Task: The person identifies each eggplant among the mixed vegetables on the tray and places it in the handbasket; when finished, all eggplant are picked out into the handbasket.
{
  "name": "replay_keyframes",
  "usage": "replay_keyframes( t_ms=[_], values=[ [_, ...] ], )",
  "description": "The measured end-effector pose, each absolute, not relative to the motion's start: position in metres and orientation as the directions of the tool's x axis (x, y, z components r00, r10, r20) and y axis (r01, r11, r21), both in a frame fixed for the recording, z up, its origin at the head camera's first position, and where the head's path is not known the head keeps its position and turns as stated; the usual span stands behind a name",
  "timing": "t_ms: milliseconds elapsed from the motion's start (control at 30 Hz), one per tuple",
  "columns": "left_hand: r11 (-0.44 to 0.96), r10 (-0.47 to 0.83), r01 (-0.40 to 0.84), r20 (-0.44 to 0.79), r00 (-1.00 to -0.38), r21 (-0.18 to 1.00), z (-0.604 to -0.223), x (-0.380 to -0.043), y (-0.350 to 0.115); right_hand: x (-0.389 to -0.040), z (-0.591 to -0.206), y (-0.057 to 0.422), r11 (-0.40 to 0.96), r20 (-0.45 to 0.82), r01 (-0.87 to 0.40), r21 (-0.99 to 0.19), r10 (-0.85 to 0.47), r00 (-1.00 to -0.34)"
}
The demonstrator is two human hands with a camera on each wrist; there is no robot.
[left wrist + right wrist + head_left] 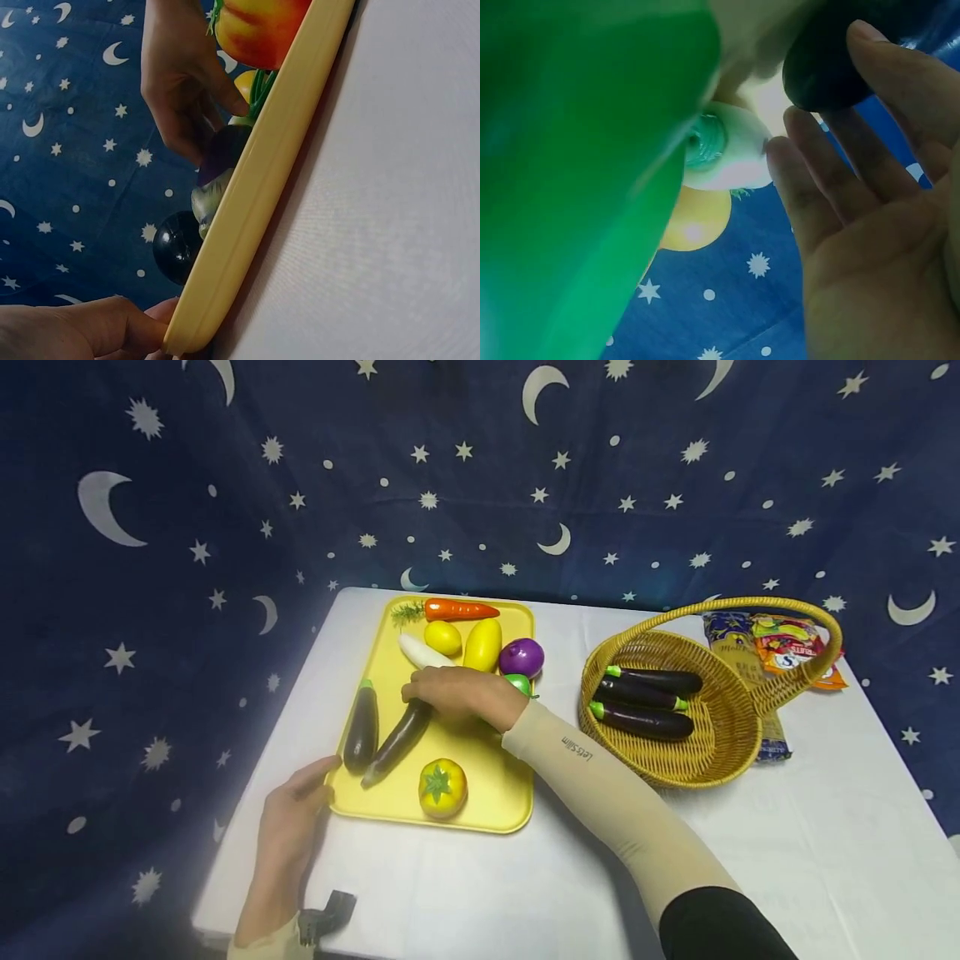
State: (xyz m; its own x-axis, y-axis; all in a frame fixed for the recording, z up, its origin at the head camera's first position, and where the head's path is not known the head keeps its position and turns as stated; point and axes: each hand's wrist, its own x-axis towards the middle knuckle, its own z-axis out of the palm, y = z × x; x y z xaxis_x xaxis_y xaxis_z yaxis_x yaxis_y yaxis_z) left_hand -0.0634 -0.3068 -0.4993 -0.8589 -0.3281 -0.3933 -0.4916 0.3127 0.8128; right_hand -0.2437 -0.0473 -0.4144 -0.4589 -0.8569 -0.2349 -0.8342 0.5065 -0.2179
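Observation:
My right hand (468, 693) reaches over the yellow tray (491, 777) and grips the upper end of a long dark eggplant (396, 747), which lies slanted with its pale tip toward the tray's near left. In the right wrist view, thumb and fingers stand on either side of its dark end. A second eggplant (362, 731) with a green stem lies along the tray's left side. My left hand (288, 818) holds the tray's near left corner, fingertips at the rim, as the left wrist view also shows.
On the tray are a carrot (459, 609), a lemon (442, 637), a mango (483, 645), a white vegetable (422, 652), a purple onion (522, 657), a green vegetable (518, 682) and a yellow-red tomato (442, 788). Right stands a handled wicker basket (708, 752) with three eggplants, near snack packets (787, 643).

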Motion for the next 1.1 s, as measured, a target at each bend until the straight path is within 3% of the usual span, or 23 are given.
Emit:
replay_keyframes(
  t_ms=[300, 533, 833, 1100],
  values=[
    [0.285, -0.334, -0.471, -0.374, -0.865, 0.835, -0.498, -0.065, -0.303, -0.241, -0.414, -0.037, 0.505, -0.235, -0.844, -0.179, -0.855, -0.462],
    [0.302, -0.343, -0.465, -0.360, -0.867, 0.832, -0.498, -0.064, -0.302, -0.229, -0.394, -0.021, 0.494, -0.201, -0.841, -0.218, -0.867, -0.457],
    [0.302, -0.345, -0.474, -0.369, -0.863, 0.827, -0.501, -0.062, -0.302, -0.210, -0.358, 0.025, 0.452, -0.036, -0.846, -0.281, -0.886, -0.462],
    [0.310, -0.350, -0.488, -0.379, -0.857, 0.816, -0.499, -0.061, -0.301, -0.174, -0.315, 0.091, 0.431, 0.156, -0.869, -0.242, -0.867, -0.473]
  ],
)
